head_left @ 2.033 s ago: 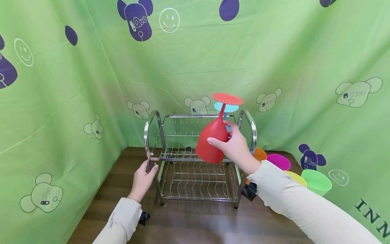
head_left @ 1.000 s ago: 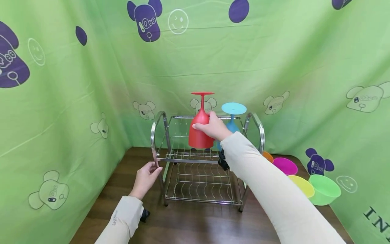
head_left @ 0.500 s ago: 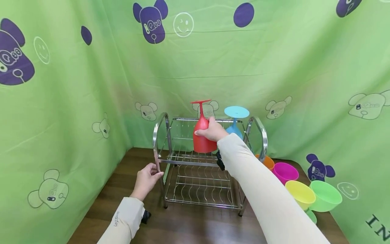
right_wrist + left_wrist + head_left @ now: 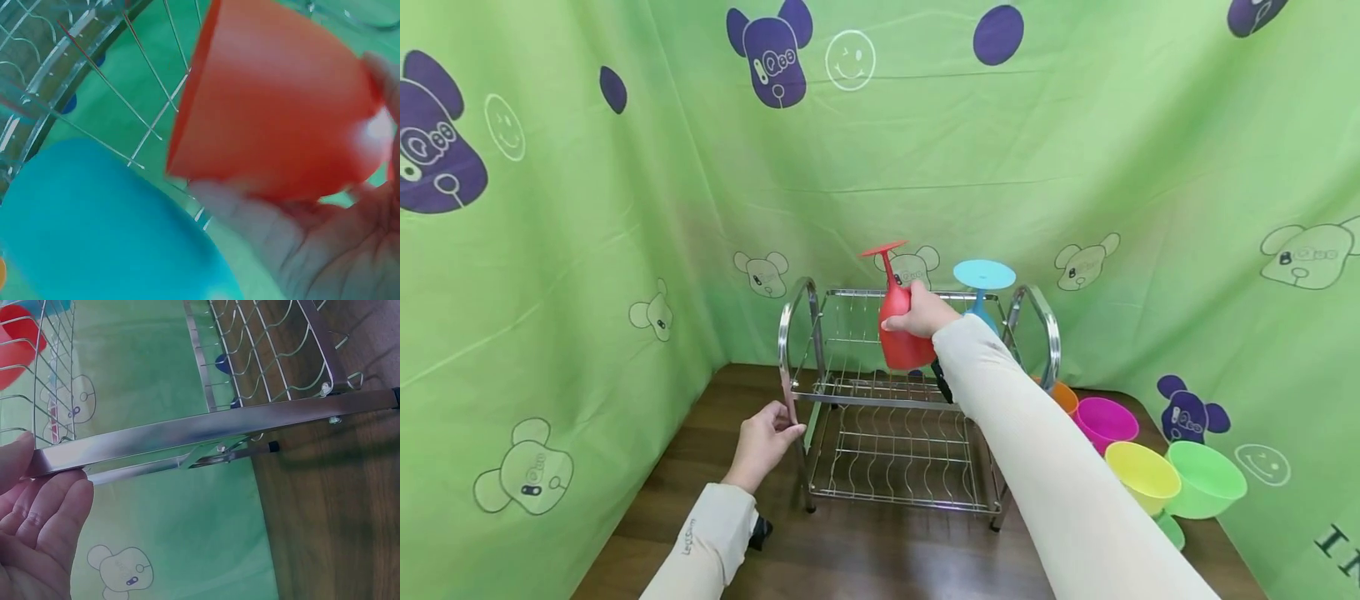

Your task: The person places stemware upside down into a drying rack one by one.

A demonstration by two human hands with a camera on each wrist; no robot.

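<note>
My right hand [image 4: 922, 312] grips a red goblet [image 4: 904, 342] upside down by its bowl, tilted, its foot up and to the left. It is over the top tier of a metal dish rack [image 4: 880, 402]; whether its rim touches the wires I cannot tell. Right beside it a blue goblet [image 4: 984, 275] stands inverted on the same tier, partly hidden by my right arm. In the right wrist view the blue bowl [image 4: 106, 225] lies close to the red one [image 4: 281, 106]. My left hand [image 4: 765, 442] pinches the rack's left front post [image 4: 187, 428] between thumb and fingers.
To the right of the rack stand an orange cup [image 4: 1063, 398], a magenta cup [image 4: 1107, 422], a yellow goblet [image 4: 1142, 475] and a green goblet [image 4: 1206, 479]. The lower tier [image 4: 902, 450] has wavy wire slots. A green printed curtain [image 4: 880, 150] surrounds the wooden table [image 4: 880, 558].
The red goblet has moved left from in front of the blue one, first straightening, then sinking and tilting with its foot leftward. My left hand keeps its hold on the post.
</note>
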